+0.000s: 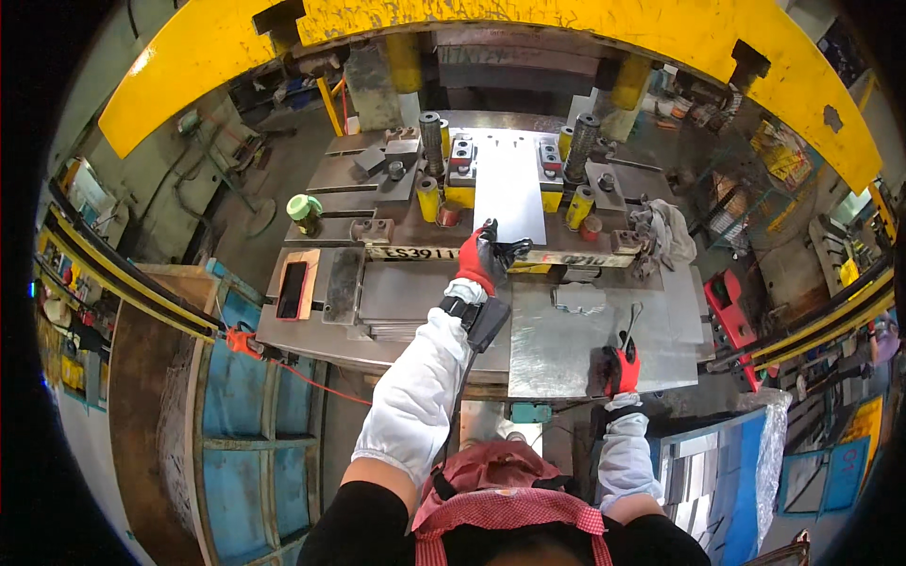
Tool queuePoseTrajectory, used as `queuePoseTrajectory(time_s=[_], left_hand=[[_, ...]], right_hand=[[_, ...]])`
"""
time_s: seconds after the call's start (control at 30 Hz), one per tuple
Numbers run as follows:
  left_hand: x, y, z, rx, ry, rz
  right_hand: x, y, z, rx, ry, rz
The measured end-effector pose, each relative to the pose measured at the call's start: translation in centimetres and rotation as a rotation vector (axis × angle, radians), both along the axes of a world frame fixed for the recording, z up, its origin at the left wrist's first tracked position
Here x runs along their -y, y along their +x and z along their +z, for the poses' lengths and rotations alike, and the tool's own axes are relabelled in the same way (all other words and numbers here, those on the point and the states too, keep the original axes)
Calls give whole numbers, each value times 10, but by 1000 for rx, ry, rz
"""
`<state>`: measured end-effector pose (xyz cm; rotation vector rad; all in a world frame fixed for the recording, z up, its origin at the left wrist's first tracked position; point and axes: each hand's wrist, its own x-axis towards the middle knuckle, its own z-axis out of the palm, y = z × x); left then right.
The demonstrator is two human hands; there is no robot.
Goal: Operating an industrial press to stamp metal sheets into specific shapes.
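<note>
A long, bright metal sheet [510, 179] lies in the middle of the press die, its near end toward me. At that end my left hand [483, 253], in a red and black glove, is closed on the sheet's near left corner. My right hand [618, 370], gloved alike, is closed around a slim metal hand tool [633, 323] whose shaft points away from me. It is over a wide flat metal plate [557, 354] on the near right of the bench. The tool's exact kind is too small to tell.
Dark guide posts [432, 141] and yellow cylinders [579, 208] flank the sheet. The yellow press beam [510, 11] arches overhead. A stack of metal sheets [401, 297] and a phone [293, 290] lie left; a green-capped bottle [303, 213] stands farther back. Grey rags [665, 231] hang right, near a red stand [729, 307].
</note>
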<state>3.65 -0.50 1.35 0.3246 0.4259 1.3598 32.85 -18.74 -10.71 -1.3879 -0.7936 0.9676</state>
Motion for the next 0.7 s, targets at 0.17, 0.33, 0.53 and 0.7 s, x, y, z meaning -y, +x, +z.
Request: queuePoseTrajectory(time_s=[0.17,0.33,0.53,0.7], left_hand=[[2,-2,2,7,-40,0],[1,-2,3,32,-57,19],[2,-4,3,-16,-13,1],[-3,-2,-2,35,-12,-5]], right_hand=[[9,-7,-8,-411,93,-101],[8,-6,-8,-420,59,-109],[10,-14,0,-434,48,-165],[12,-9,-1,-424,0,-149]])
